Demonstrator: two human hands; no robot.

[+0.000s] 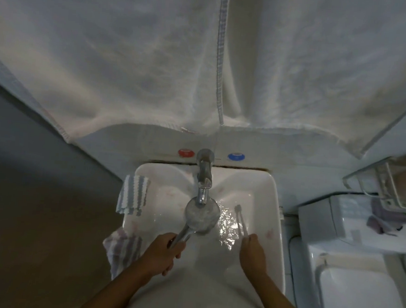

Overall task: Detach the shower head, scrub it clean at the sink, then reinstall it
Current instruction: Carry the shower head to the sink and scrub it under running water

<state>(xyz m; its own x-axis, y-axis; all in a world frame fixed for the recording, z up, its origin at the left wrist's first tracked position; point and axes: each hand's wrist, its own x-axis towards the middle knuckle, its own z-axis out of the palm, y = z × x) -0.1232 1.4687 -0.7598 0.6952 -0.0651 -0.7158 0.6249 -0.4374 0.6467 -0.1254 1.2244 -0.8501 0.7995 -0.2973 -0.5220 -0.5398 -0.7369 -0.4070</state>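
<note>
two bare hands reach into a white rectangular ceramic sink (278, 231). the left hand (166, 252) grips the handle of a round chrome shower head (201, 213), held face up under the chrome tap (204, 175). the right hand (252, 252) is closed around a pale thin toothbrush (241, 216). a striped cloth (133, 194) drapes the sink's left rim; white towels (132, 52) hang beyond.

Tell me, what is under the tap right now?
The round shower head sits face up under the tap, held by its handle in the left hand. Water splashes off it into the sink. The shower head covers the basin floor below, so any drain stays hidden.
</note>
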